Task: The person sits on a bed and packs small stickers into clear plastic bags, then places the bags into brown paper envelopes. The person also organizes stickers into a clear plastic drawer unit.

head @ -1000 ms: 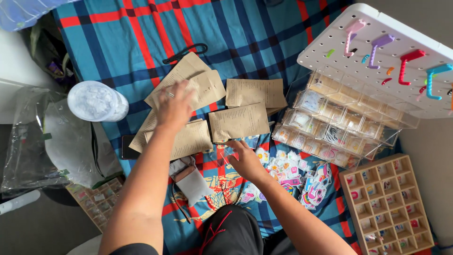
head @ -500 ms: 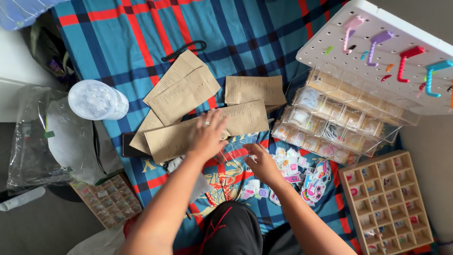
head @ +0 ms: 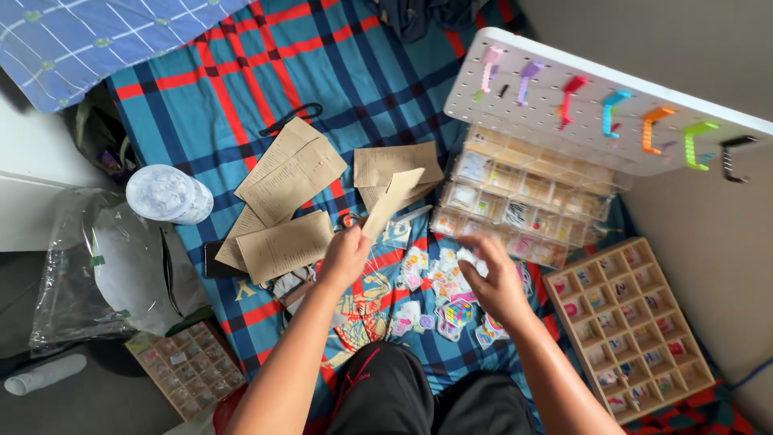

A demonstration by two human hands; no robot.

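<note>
My left hand (head: pixel 345 256) grips a brown paper envelope (head: pixel 392 202) by its lower end and holds it lifted and tilted above the blanket. My right hand (head: pixel 495 282) hovers with fingers spread over a scatter of colourful stickers (head: pixel 439 294), holding nothing. More brown envelopes (head: pixel 288 173) lie in loose piles to the left, and another small stack (head: pixel 394 163) lies just behind the lifted one. A pair of scissors (head: pixel 349 219) peeks out near my left hand.
A white pegboard (head: pixel 547 101) with coloured hooks stands at right above clear compartment boxes (head: pixel 523 201). A wooden grid tray (head: pixel 628 322) sits lower right. A clear lidded tub (head: pixel 167 195), plastic bag (head: pixel 88 266) and another compartment box (head: pixel 189 366) lie left.
My left hand has pulled back from the far envelopes and lifted one envelope. My right hand moved right, over the stickers. The camera view has shifted.
</note>
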